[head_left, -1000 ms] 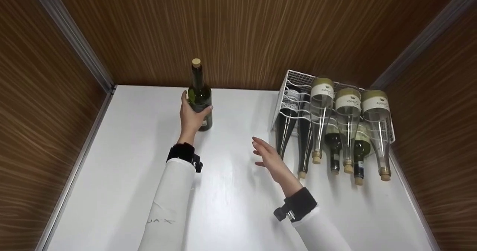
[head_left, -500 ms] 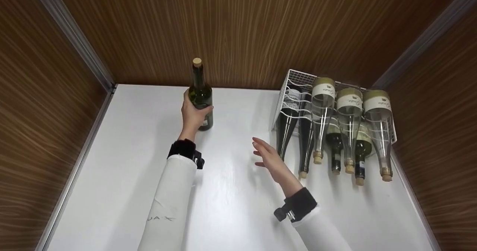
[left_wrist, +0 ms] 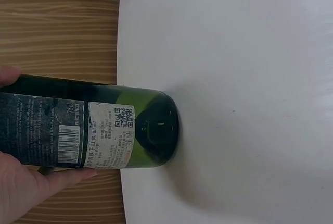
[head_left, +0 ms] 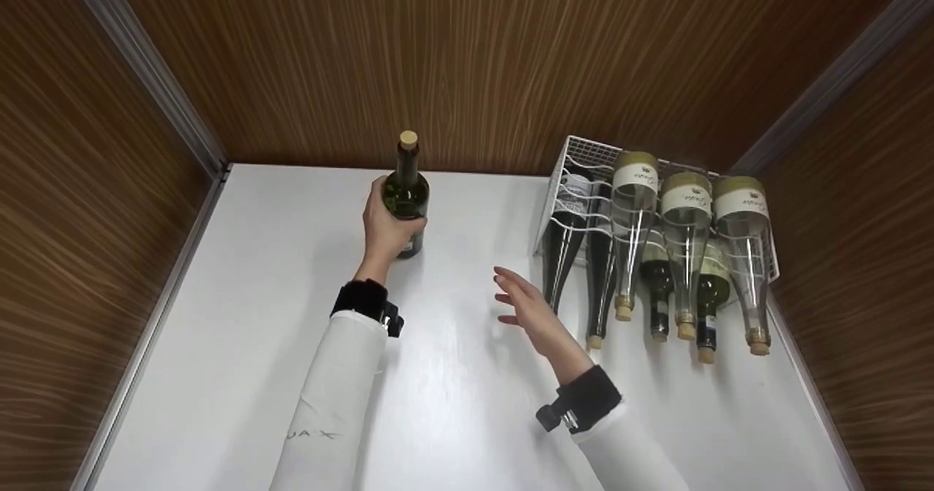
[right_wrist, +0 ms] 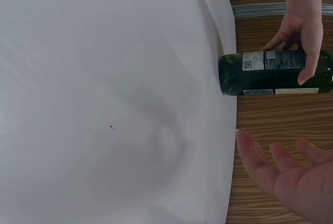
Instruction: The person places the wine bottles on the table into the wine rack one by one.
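Note:
My left hand (head_left: 385, 230) grips a dark green wine bottle (head_left: 406, 193) around its body, thumb on the near side. The bottle is about upright near the back of the white table, with a cork (head_left: 408, 138) in its neck. In the left wrist view the bottle's back label (left_wrist: 110, 135) shows a barcode and a QR code; whether its base touches the table is hard to tell. My right hand (head_left: 536, 319) holds nothing, its fingers apart and loosely extended, just left of the bottles in the rack. In the right wrist view its fingers (right_wrist: 250, 156) appear apart from the green bottle.
At the back right stands a white wire rack (head_left: 584, 148) holding several corked bottles, necks toward me. Clear glass bottles (head_left: 683, 217) lie on top, dark ones (head_left: 563, 250) lower and left. Wood-grain panels (head_left: 467, 60) enclose the white table (head_left: 255, 257) at back and sides.
My left hand has moved the wine bottle a little to the right, and its neck appears slightly lower in view. My right hand has stayed almost in place.

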{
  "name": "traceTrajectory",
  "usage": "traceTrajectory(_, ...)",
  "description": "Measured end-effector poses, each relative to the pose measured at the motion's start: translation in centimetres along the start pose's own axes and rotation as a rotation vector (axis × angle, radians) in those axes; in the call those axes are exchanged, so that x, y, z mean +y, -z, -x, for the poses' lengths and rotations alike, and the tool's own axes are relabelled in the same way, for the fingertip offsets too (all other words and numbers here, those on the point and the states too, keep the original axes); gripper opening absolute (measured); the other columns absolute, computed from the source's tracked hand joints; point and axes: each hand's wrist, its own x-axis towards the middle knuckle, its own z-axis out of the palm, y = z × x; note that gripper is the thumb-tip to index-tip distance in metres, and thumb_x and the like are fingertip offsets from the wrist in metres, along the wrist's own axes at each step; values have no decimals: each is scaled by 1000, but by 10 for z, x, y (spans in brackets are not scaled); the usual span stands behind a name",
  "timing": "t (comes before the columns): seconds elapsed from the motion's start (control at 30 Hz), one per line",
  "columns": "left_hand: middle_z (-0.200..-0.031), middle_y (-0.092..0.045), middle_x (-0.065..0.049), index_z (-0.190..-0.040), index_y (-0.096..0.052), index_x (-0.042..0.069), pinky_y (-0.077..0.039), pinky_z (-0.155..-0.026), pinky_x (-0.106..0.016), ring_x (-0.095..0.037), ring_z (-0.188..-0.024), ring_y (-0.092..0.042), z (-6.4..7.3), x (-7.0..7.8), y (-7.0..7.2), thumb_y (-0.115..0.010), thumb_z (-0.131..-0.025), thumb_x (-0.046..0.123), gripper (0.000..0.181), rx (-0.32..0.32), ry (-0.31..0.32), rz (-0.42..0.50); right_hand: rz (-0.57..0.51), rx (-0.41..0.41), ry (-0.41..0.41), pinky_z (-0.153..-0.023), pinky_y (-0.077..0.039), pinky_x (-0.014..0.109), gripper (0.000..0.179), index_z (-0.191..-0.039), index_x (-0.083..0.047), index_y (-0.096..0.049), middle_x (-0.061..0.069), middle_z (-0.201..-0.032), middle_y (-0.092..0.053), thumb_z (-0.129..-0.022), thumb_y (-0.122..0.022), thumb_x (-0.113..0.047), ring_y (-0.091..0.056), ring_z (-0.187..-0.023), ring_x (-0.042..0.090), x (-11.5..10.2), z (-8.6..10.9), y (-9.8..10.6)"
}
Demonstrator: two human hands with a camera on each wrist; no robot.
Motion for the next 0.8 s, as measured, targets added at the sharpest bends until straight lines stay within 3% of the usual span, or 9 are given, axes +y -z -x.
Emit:
traceTrajectory(0.23,-132,-52,-6,-142,-42,12,-30,-109,-42,-23,-126,-45,10,3,-7,-85,-66,4,88,-11,-78,-60,-13,-13,3,-102,-38,61,55,-151,-5,-37,20,-153,-34,-105,-44,-35,-35,-136,45,-2,0,2)
traceTrajectory(0.57,-123,-58,-7,-135,-51,10,-32,-107,-41,-22,-118,-51,24,8,-17,-81,-65,-3,77,-9,-294,-118,-76,-35,-11,-104,-36,59,56,-150,-3,-36,20,-151,-35,-105,-44,-37,-36,-136,44,-9,1,4)
traceTrajectory(0.8,-127,-56,-11,-136,-52,9,-33,-106,-45,-29,-121,-49,33,9,-18,-87,-63,-1,81,-43,-374,-223,-119,-64,-4,-101,-41,57,55,-148,-3,-37,22,-148,-38,-106,-40,-38,-45,-130,39,-17,5,6)
